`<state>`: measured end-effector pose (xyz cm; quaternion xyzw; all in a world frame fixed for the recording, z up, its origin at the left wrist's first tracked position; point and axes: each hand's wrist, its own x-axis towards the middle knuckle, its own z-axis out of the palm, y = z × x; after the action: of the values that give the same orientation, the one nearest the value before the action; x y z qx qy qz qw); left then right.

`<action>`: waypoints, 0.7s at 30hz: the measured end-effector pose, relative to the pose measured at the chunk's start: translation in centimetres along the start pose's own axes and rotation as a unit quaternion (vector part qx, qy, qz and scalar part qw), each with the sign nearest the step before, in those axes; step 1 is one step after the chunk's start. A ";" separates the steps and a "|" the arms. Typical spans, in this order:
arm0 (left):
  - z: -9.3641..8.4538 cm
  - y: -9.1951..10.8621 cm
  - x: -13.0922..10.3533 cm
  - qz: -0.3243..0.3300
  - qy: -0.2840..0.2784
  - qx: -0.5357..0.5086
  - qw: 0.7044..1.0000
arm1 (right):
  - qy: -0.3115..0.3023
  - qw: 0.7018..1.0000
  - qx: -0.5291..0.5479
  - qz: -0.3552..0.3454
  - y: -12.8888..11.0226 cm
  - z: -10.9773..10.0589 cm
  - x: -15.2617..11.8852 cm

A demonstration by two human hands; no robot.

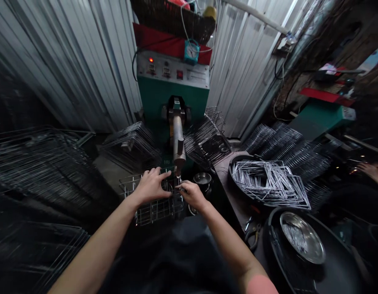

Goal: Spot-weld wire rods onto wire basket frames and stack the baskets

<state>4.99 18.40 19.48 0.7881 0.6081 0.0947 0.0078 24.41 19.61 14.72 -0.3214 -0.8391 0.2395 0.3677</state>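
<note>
A wire basket point(155, 210) lies under the metal arm point(178, 136) of a green machine point(154, 92). My left hand point(152, 185) rests on the basket's upper side, thumb and fingers spread around part of its wire. At the basket's right edge, just below the arm's tip, my right hand point(190, 192) is closed in a pinch; what its fingertips hold is too small to make out. A small round metal dish point(202, 178) sits to the right, beyond my right hand.
Wire frames are stacked on both sides of the machine. On the right, a black pan point(232, 173) holds square wire frames point(271, 183), and a larger black basin point(271, 245) holds a metal bowl point(319, 253). Another person's hand point(372, 171) shows at far right.
</note>
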 end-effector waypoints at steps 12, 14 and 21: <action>0.9 -0.1 1.1 0.004 -0.018 -0.026 0.999 | 0.129 0.981 0.073 0.125 1.3 0.5 -3.8; 1.2 -0.3 1.4 0.003 -0.030 -0.036 0.999 | 0.145 0.963 0.082 0.210 2.6 0.9 -7.5; 1.5 -1.2 2.5 -0.031 -0.040 -0.095 0.994 | 0.151 0.958 0.033 0.240 5.5 2.5 -18.4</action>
<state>4.67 21.28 18.23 0.7679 0.6197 0.1196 0.1100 34.11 9.78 1.13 -0.5333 -0.6640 0.2970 0.4319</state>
